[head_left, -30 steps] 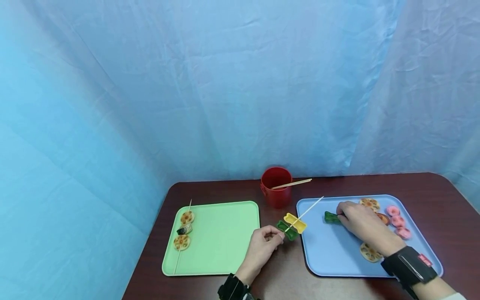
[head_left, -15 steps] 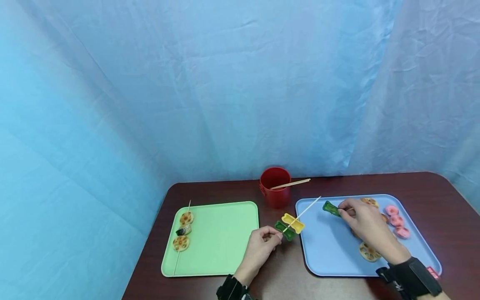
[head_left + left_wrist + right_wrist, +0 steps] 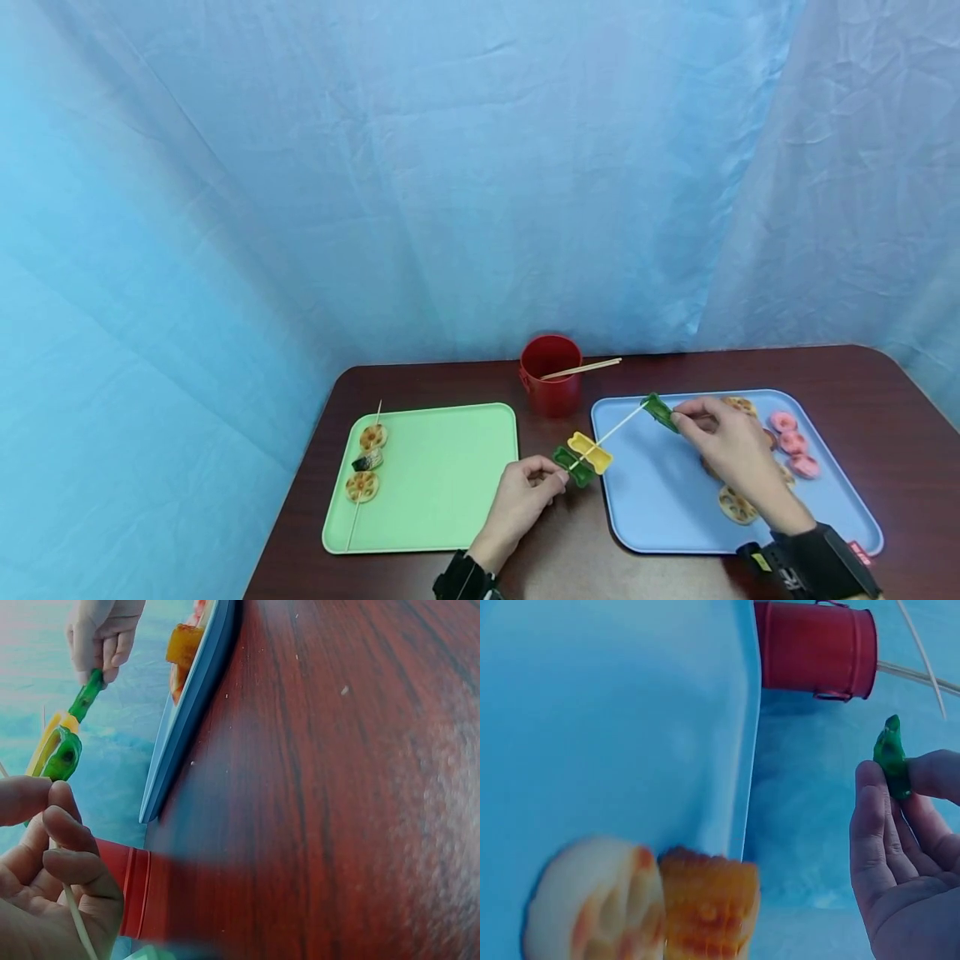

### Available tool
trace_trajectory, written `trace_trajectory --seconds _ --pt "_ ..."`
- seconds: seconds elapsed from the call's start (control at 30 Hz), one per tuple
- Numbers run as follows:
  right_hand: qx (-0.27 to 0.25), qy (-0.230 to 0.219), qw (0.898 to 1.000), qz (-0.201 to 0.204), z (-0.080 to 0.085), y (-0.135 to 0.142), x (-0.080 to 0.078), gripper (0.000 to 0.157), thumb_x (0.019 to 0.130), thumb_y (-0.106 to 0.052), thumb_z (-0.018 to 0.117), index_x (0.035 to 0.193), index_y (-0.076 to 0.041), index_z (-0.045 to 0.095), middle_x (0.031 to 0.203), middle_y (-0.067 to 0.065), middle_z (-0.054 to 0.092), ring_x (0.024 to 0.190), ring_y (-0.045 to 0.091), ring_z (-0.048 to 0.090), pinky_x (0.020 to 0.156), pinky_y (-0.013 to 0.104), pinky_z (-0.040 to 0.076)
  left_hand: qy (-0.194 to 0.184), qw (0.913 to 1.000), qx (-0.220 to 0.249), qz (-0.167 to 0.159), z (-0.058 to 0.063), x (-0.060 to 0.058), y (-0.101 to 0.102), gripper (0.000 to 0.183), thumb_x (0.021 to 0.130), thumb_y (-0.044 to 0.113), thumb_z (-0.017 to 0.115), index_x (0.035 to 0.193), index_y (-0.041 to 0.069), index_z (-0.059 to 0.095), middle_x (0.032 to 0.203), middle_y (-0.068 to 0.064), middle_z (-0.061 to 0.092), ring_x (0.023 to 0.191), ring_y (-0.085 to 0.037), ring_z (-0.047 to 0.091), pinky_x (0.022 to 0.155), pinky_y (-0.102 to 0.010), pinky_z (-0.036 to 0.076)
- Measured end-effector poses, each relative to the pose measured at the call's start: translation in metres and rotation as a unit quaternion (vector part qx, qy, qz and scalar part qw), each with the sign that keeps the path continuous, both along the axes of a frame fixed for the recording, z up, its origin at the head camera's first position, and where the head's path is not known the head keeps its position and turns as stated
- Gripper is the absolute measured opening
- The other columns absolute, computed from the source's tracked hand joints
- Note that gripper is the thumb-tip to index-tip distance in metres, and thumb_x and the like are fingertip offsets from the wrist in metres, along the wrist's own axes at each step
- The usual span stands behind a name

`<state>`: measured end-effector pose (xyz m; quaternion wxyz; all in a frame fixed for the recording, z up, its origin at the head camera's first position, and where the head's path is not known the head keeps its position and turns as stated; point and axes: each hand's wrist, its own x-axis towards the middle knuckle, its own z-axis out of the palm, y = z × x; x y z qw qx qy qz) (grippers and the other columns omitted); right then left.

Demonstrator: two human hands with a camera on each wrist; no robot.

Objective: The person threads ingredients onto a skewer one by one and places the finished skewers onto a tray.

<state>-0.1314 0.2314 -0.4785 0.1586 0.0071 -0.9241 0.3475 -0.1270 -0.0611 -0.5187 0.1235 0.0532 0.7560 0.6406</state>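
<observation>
My left hand (image 3: pixel 521 504) pinches the lower end of a bamboo skewer (image 3: pixel 621 422) between thumb and fingers. Threaded on it are a green pepper piece (image 3: pixel 574 467) and, just above that, a yellow pepper piece (image 3: pixel 590 452). My right hand (image 3: pixel 731 442) holds a second green pepper piece (image 3: pixel 660 412) over the blue tray, between thumb and fingertips. In the head view this piece lies against the skewer's tip; the right wrist view shows the tip (image 3: pixel 943 714) beyond the green piece (image 3: pixel 891 759), so I cannot tell whether they touch.
The blue tray (image 3: pixel 652 517) bears lotus root slices (image 3: pixel 738 505), corn (image 3: pixel 709 904) and pink rings (image 3: pixel 792 442). A green tray (image 3: pixel 442 483) at left holds a finished-looking skewer with lotus slices (image 3: pixel 362 487). Behind stands a red cup (image 3: pixel 553 396) with skewers (image 3: pixel 592 367).
My right hand has lifted the green pepper piece off the blue tray and moved it left to the skewer's tip. The left hand has stayed nearly still.
</observation>
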Motion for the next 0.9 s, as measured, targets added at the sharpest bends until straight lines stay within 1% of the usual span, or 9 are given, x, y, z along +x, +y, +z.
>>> trace_trajectory --seconds 0.13,0.2,0.3,0.43,0.5,0.6,0.67,0.8,0.9 --pt "-0.029 -0.025 0.999 -0.004 0.005 -0.002 0.0 0.035 0.093 -0.042 0.058 0.103 -0.01 0.068 0.095 0.007 0.07 0.084 0.022 0.068 0.06 0.025 0.052 -0.002 1.0 0.0 -0.003 0.0 0.0 0.0 0.012 0.085 0.017 0.069 0.085 0.005 0.071 0.069 0.003 0.064 0.059 -0.013 0.053 0.052 -0.022 0.043" --pt "-0.045 -0.037 0.998 -0.003 0.007 -0.002 0.0 0.038 0.094 -0.044 0.056 0.104 -0.008 0.067 0.097 0.01 0.07 0.088 0.024 0.068 0.061 0.025 0.052 -0.002 1.0 -0.001 -0.005 0.0 0.001 0.001 0.013 0.085 0.017 0.069 0.085 0.005 0.071 0.069 0.003 0.064 0.058 -0.012 0.053 0.053 -0.022 0.043" --pt "-0.065 -0.051 0.997 0.0 0.01 -0.003 0.0 0.04 0.094 -0.044 0.055 0.107 -0.007 0.066 0.097 0.01 0.07 0.088 0.018 0.068 0.062 0.022 0.052 -0.004 1.0 -0.001 -0.006 0.001 0.001 0.001 0.014 0.084 0.018 0.069 0.085 0.004 0.071 0.069 0.003 0.063 0.058 -0.011 0.053 0.053 -0.023 0.044" --pt "-0.081 -0.05 0.995 0.009 0.012 -0.003 0.0 0.038 0.095 -0.041 0.056 0.106 -0.006 0.065 0.091 0.007 0.071 0.081 0.007 0.067 0.062 0.022 0.052 -0.006 1.0 -0.002 -0.008 0.002 0.003 0.002 0.014 0.084 0.018 0.069 0.084 0.004 0.071 0.069 0.003 0.062 0.057 -0.009 0.052 0.052 -0.023 0.044" --pt "-0.087 -0.05 0.995 0.01 0.013 -0.003 0.0 0.038 0.095 -0.041 0.056 0.106 -0.006 0.065 0.089 0.007 0.071 0.079 0.007 0.067 0.062 0.024 0.053 -0.006 0.9999 -0.002 -0.009 0.002 0.003 0.003 0.014 0.084 0.018 0.069 0.084 0.004 0.071 0.068 0.003 0.062 0.056 -0.008 0.052 0.052 -0.023 0.044" --pt "-0.096 -0.055 0.994 0.008 0.014 -0.004 0.0 0.041 0.095 -0.043 0.055 0.107 -0.005 0.064 0.089 0.007 0.071 0.08 0.011 0.068 0.062 0.026 0.054 -0.005 0.9999 -0.003 -0.009 0.001 0.004 0.003 0.015 0.084 0.018 0.069 0.084 0.004 0.071 0.067 0.003 0.061 0.056 -0.009 0.052 0.052 -0.024 0.044" --pt "-0.107 -0.059 0.992 0.008 0.014 -0.005 0.0 0.042 0.095 -0.043 0.054 0.108 -0.004 0.063 0.09 0.008 0.071 0.08 0.012 0.068 0.064 0.027 0.054 -0.006 0.9999 -0.003 -0.01 0.001 0.004 0.003 0.015 0.084 0.019 0.069 0.084 0.004 0.071 0.067 0.003 0.061 0.056 -0.01 0.052 0.051 -0.024 0.044" --pt "-0.128 -0.058 0.99 0.015 0.013 -0.007 -0.001 0.041 0.095 -0.042 0.055 0.109 -0.003 0.063 0.091 0.009 0.071 0.079 0.006 0.067 0.066 0.025 0.054 -0.008 0.9999 -0.003 -0.011 0.0 0.005 0.003 0.016 0.084 0.018 0.069 0.084 0.002 0.071 0.067 0.001 0.061 0.056 -0.012 0.052 0.05 -0.023 0.044" --pt "-0.132 -0.055 0.989 0.019 0.012 -0.008 -0.001 0.04 0.095 -0.041 0.055 0.109 -0.004 0.063 0.091 0.008 0.071 0.079 0.004 0.067 0.065 0.021 0.053 -0.009 0.9999 -0.002 -0.013 0.0 0.005 0.002 0.017 0.084 0.018 0.069 0.085 0.0 0.071 0.067 0.001 0.061 0.056 -0.012 0.052 0.05 -0.023 0.043"
